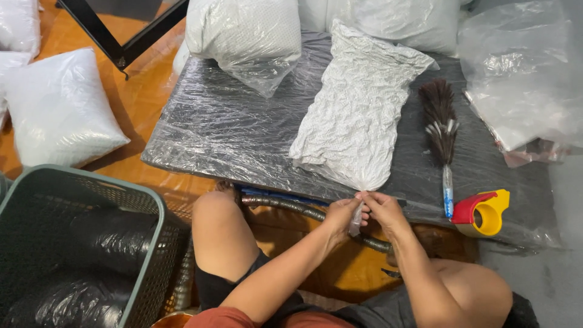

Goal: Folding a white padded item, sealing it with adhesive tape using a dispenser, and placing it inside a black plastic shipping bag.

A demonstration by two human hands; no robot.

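Plastic-wrapped pillow (358,100) lies on the low table (231,130), its gathered neck over the near edge.
Left hand (341,216) and right hand (382,209) both pinch that neck, fingers clenched, forearms converging. Bare tabletop left; feather duster (440,121) and tape dispenser (483,212) crowd the right.

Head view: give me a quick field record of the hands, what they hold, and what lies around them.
left hand: pinching the bag neck
right hand: pinching the same neck, touching the left hand
bag: wrinkled, vacuum-flattened pillow in plastic, lying on the table
table: dark top wrapped in clear film
duster: right of the bag, feathers away from the person
tape dispenser: red and yellow, at the table's near edge
basket: green, left, holding black bags
hose: ribbed, under the hands
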